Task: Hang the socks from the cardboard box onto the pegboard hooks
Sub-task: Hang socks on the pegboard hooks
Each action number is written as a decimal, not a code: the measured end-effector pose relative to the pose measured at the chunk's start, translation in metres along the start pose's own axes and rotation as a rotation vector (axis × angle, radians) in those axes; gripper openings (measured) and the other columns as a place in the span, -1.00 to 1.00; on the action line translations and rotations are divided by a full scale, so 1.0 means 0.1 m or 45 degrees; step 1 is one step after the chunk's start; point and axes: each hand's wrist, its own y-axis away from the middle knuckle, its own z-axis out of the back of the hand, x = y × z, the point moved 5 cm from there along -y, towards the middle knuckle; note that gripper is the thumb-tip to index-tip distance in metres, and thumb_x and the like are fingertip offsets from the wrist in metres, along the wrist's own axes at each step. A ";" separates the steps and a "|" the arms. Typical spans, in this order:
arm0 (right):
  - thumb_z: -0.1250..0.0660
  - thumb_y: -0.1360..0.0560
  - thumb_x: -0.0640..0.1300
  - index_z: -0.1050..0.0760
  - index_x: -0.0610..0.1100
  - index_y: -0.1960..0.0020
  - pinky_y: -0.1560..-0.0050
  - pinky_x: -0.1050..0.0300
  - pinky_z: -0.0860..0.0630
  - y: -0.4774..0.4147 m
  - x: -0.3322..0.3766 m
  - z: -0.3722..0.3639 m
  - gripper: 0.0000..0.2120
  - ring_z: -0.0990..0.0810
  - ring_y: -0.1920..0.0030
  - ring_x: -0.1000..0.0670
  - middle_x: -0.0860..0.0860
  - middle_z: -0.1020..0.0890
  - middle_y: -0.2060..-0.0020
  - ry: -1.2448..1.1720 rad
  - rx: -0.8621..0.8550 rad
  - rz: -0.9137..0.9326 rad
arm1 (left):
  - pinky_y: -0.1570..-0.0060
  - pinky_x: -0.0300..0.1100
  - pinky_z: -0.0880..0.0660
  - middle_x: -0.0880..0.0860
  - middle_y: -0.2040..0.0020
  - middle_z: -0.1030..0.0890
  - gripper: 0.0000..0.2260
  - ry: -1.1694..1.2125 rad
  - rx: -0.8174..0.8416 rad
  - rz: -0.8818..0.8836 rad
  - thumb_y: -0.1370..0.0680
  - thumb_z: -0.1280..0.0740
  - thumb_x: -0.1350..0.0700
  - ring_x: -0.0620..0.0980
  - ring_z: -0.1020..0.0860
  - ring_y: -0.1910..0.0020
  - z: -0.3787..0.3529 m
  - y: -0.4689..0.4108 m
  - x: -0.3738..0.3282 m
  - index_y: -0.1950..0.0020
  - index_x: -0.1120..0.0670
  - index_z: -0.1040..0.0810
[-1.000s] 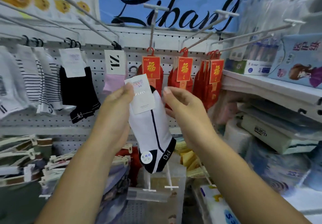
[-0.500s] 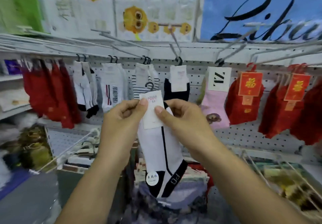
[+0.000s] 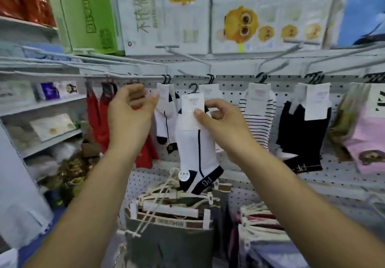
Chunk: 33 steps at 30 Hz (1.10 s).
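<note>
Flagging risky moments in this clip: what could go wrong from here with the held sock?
The right hand pinches only the paper card of the white sock; it could slip. Its hanger hook is on no peg and may miss. The left hand could nudge the hung socks.

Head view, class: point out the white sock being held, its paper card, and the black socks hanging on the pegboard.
white sock point(image 3: 187, 148), head view, white body left of stripe.
paper card point(image 3: 190, 107), head view, card's middle.
black socks point(image 3: 300, 138), head view, dark fabric below tag.
</note>
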 end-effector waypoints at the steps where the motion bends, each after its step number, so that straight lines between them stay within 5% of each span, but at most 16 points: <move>1: -0.45 -0.53 0.01 -0.61 0.02 -0.08 0.00 -0.05 -0.64 -0.07 0.02 -0.11 -0.84 -0.67 -0.01 -0.07 -0.05 -0.67 0.00 0.011 -0.001 -0.002 | 0.10 -0.44 -0.50 0.04 -0.09 -0.64 -0.71 -0.019 -0.007 -0.030 -0.56 -0.47 0.05 -0.33 -0.57 0.17 0.06 -0.11 0.01 -0.20 0.15 -0.56; 3: -0.44 -0.53 0.03 -0.60 0.00 -0.11 0.05 0.08 -0.55 -0.22 0.02 -0.34 -0.81 -0.65 -0.03 -0.06 -0.05 -0.64 -0.01 0.042 0.017 0.005 | 0.06 -0.37 -0.55 0.01 -0.07 -0.65 -0.75 -0.037 -0.039 -0.076 -0.55 -0.48 0.01 -0.38 -0.58 0.16 0.19 -0.28 0.06 -0.13 0.09 -0.56; 8: -0.42 -0.56 -0.04 -0.58 -0.09 -0.13 0.07 0.14 -0.44 -0.55 0.09 -0.74 -0.81 -0.56 0.09 0.04 0.11 -0.56 0.16 0.142 -0.031 0.106 | -0.20 0.01 -0.58 -0.06 -0.07 -0.71 -0.85 -0.007 0.101 -0.210 -0.57 -0.46 0.05 -0.09 -0.65 -0.13 0.31 -0.47 0.03 -0.13 0.02 -0.66; 13: -0.39 -0.58 -0.05 -0.56 -0.10 -0.22 -0.05 0.17 -0.41 -0.74 0.11 -0.88 -0.75 -0.49 -0.03 0.07 0.08 -0.52 0.00 0.241 -0.126 0.119 | -0.21 -0.11 -0.57 -0.09 -0.10 -0.71 -0.88 0.110 0.215 -0.247 -0.62 -0.39 0.16 -0.15 -0.63 -0.15 0.30 -0.49 0.07 -0.15 0.06 -0.65; 20: -0.40 -0.57 -0.05 -0.58 0.01 -0.03 0.03 0.18 -0.45 -0.82 -0.09 -1.05 -0.94 -0.55 0.10 0.11 0.19 -0.61 0.13 0.220 -0.104 0.124 | -0.01 -0.32 -0.52 -0.12 -0.02 -0.71 -0.89 0.238 0.226 -0.273 -0.60 -0.42 0.17 -0.18 -0.65 -0.05 0.27 -0.50 0.10 -0.02 -0.05 -0.65; 24: -0.42 -0.55 0.03 -0.56 -0.06 -0.20 -0.04 0.04 -0.56 -0.80 -0.18 -1.03 -0.73 -0.64 0.02 -0.03 0.00 -0.67 0.06 0.255 -0.090 0.046 | -0.06 -0.31 -0.51 -0.21 -0.02 -0.70 -0.86 0.232 0.228 -0.289 -0.61 -0.41 0.14 -0.22 -0.63 -0.09 0.27 -0.47 0.09 -0.04 -0.12 -0.63; 28: -0.42 -0.55 0.03 -0.50 -0.07 -0.27 -0.04 0.11 -0.56 -0.64 -0.24 -0.94 -0.65 -0.62 0.00 0.08 0.05 -0.64 0.02 0.267 -0.094 -0.004 | -0.23 -0.20 -0.49 -0.18 -0.20 -0.65 -0.76 0.090 0.233 -0.210 -0.60 -0.42 0.07 -0.26 -0.58 -0.23 0.27 -0.29 0.20 -0.26 -0.10 -0.57; 33: -0.43 -0.54 0.01 -0.49 -0.04 -0.31 -0.19 0.14 -0.53 -0.19 -0.20 -0.64 -0.62 -0.58 -0.14 0.08 0.09 -0.60 -0.13 0.391 -0.090 0.087 | -0.27 -0.47 -0.35 -0.34 -0.27 -0.53 -0.62 -0.175 0.333 -0.161 -0.60 -0.40 -0.02 -0.50 -0.40 -0.26 0.32 0.14 0.31 -0.42 -0.14 -0.50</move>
